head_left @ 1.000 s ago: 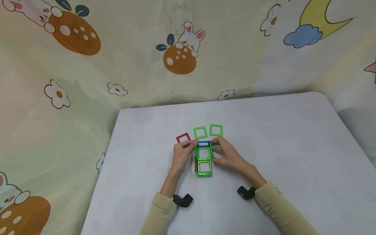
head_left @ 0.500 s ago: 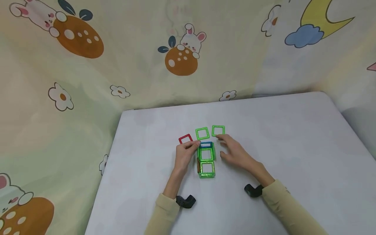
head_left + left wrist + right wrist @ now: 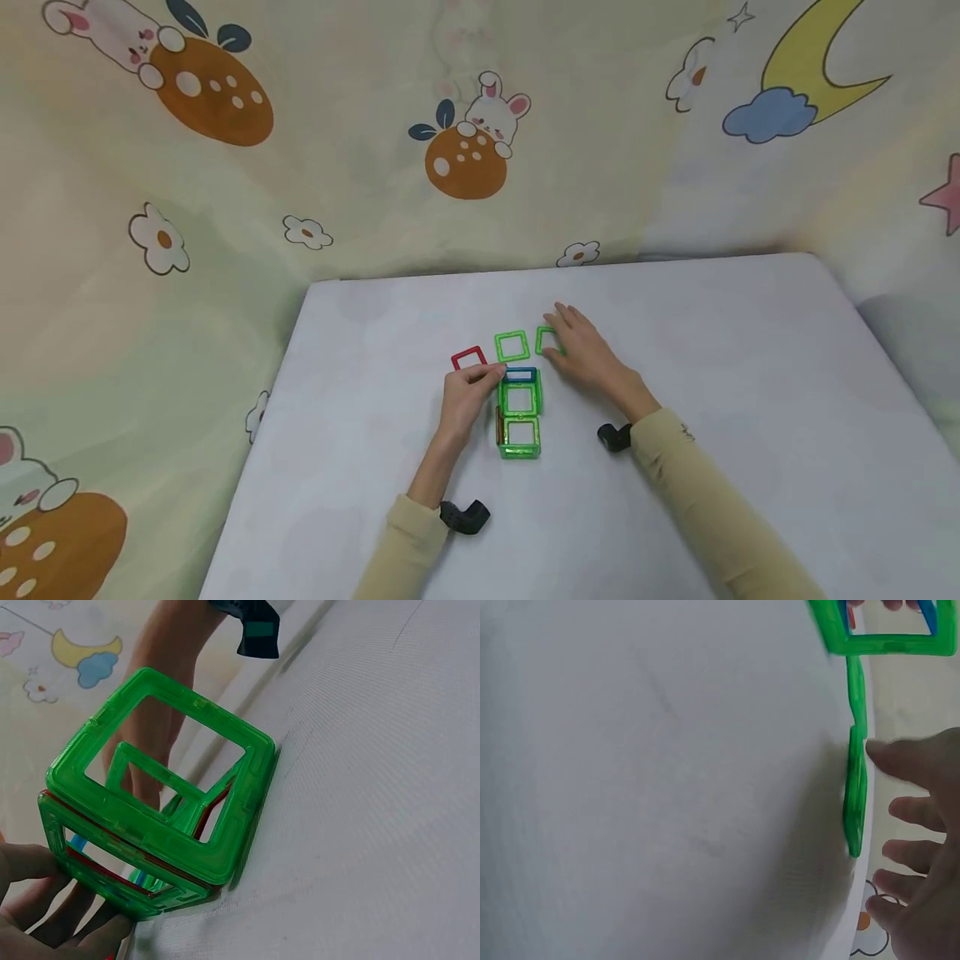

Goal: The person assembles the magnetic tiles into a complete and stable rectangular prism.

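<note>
A block built of green magnetic tiles point(image 3: 520, 452) stands mid-table, with a blue tile point(image 3: 521, 369) at its far end and a reddish one along its left side. My left hand point(image 3: 465, 400) pinches the far left corner of this block; in the left wrist view its fingers point(image 3: 30, 862) lie against the green frames. Reaching past the block, my right hand point(image 3: 588, 354) hovers with spread fingers over a loose green square tile point(image 3: 538, 340), partly covering it. In the right wrist view, that green tile point(image 3: 855, 795) appears edge-on beside the thumb.
Another loose green square tile point(image 3: 498, 347) lies just beyond the block. A red square tile point(image 3: 466, 352) lies left of it, partly behind my left hand. The white table point(image 3: 675, 333) ends at a patterned cloth backdrop point(image 3: 360, 167).
My right hand has left the block's right side and moved forward to the far right green tile. My left hand has kept its hold on the block's corner.
</note>
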`<state>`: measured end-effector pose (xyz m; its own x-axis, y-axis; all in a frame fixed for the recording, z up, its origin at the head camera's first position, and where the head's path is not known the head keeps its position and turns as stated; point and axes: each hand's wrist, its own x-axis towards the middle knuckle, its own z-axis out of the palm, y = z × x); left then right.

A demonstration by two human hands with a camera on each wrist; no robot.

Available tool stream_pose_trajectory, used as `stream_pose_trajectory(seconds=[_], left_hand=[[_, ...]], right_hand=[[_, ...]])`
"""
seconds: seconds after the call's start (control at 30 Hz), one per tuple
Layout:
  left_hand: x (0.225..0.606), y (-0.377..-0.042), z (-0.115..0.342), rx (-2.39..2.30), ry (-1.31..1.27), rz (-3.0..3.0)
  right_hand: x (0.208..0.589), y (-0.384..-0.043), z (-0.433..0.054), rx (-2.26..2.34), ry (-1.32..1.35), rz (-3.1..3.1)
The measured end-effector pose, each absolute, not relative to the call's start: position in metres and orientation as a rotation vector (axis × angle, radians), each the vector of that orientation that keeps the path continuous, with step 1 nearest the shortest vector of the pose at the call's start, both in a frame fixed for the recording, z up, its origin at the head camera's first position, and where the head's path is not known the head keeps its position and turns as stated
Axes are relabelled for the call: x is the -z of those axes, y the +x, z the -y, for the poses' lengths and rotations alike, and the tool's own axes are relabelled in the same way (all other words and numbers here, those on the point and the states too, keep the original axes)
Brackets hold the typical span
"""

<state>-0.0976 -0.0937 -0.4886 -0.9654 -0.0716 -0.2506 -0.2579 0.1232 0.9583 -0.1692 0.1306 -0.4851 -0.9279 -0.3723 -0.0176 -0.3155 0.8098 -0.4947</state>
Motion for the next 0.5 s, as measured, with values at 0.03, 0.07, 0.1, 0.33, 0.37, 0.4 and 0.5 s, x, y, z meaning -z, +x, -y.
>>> stream_pose_trajectory(seconds=[0.03,0.07,0.1,0.33,0.37,0.4,0.5], left_hand=[[0.489,-0.099,0.093,-1.971,-0.315,-2.238],[0.490,-0.100,0.093,-1.977,-0.302,-2.232],[0.490,-0.100,0.092,-1.979,-0.295,-2.230],[0.494,-0.089,0.096,-1.920,-0.308,-2.248],[0.493,-0.089,0.096,-1.917,-0.301,-2.250],[0.492,-0.089,0.096,-1.917,-0.293,-2.254],[0.487,-0.096,0.096,-1.935,-0.273,-2.261]], right_hand=[[0.486,-0.171,-0.131,0.760,-0.542,-2.869],[0.487,-0.171,-0.132,0.758,-0.545,-2.860],[0.488,-0.171,-0.132,0.766,-0.557,-2.852],[0.498,-0.156,-0.127,0.757,-0.661,-2.824],[0.497,-0.155,-0.126,0.742,-0.681,-2.844],[0.496,-0.155,-0.126,0.717,-0.699,-2.863],[0.488,-0.160,-0.125,0.641,-0.745,-2.948]])
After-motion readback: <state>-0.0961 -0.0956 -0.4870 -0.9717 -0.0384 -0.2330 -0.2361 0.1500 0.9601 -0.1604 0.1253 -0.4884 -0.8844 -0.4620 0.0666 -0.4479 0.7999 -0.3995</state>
